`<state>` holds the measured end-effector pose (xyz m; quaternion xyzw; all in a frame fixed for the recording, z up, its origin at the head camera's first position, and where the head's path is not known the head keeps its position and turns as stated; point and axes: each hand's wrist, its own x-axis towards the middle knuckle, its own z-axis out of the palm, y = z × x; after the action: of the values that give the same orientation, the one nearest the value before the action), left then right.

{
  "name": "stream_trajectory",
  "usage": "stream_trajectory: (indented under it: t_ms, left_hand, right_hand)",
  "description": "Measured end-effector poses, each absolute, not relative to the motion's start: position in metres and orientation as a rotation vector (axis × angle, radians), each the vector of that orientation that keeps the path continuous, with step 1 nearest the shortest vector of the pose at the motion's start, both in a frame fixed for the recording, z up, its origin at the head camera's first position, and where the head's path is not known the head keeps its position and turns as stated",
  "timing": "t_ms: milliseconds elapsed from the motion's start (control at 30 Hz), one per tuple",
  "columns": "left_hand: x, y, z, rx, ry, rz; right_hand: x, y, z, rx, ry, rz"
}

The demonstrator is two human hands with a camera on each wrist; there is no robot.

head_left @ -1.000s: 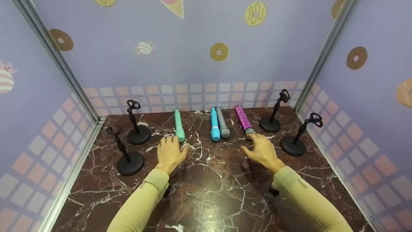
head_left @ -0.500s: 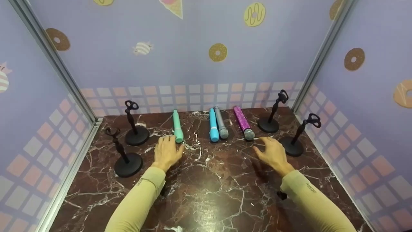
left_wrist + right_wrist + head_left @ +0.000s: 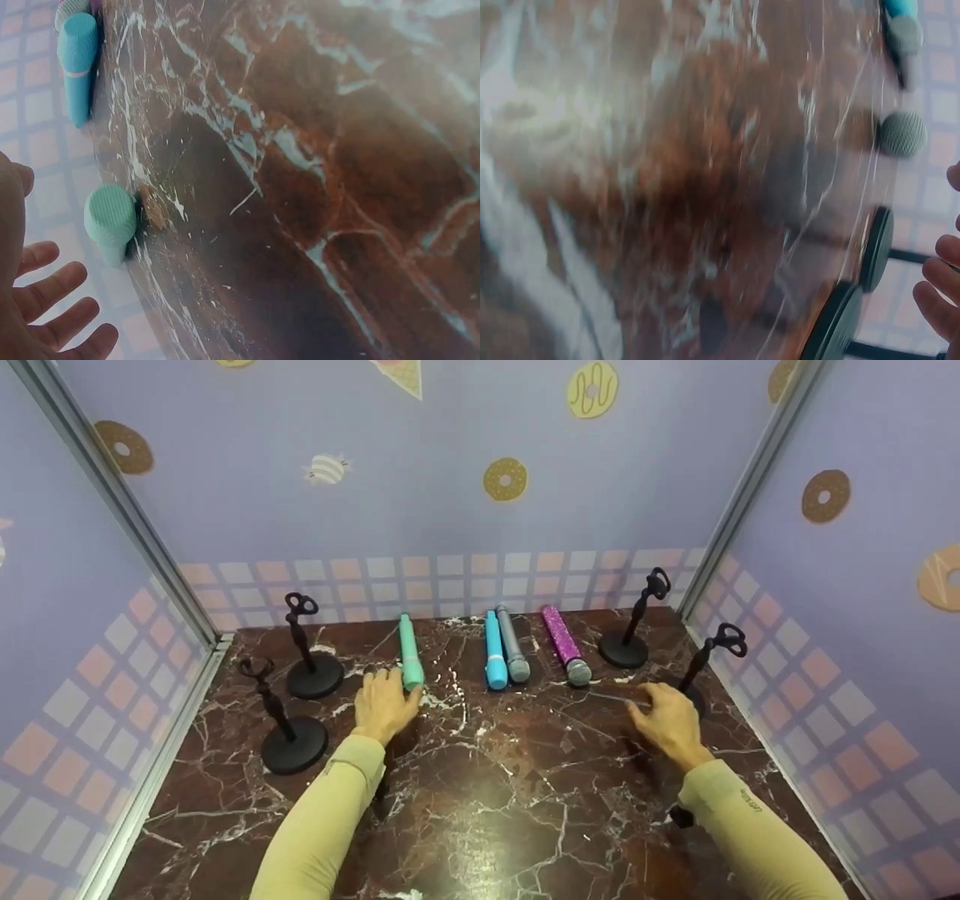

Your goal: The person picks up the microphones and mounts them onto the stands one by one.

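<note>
My left hand [image 3: 385,705] is just beside the wide end of the green microphone [image 3: 409,652]; whether they touch, I cannot tell. My right hand [image 3: 669,724] is in front of the near right stand [image 3: 696,666] and covers part of its base. The purple microphone [image 3: 562,637] lies to the left of this hand, apart from it. Between the green and the purple one, the blue microphone [image 3: 495,656] and the grey microphone [image 3: 513,645] lie close together. All four have their heads toward me on the dark marbled tabletop [image 3: 480,795].
</note>
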<state>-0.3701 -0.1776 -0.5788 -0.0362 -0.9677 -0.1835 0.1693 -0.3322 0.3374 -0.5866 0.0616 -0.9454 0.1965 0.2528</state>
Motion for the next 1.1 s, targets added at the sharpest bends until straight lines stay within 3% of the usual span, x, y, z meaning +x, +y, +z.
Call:
stream_trajectory:
  t_ms: [300, 833, 1100]
  left_hand:
    - [-0.388, -0.180, -0.584, -0.024, -2.791, -0.565]
    - [-0.408, -0.171, -0.595, 0.102, -2.828, -0.585]
    - [-0.420, -0.171, -0.596, 0.213, -2.871, -0.596]
  right_hand:
    - [-0.339, 0.365, -0.584, 0.009, -2.634, 0.537]
    - [-0.347, 0.412, -0.584, -0.504, -2.672, 0.689]
    - [-0.362, 0.410, -0.582, -0.559, -2.597, 0.734]
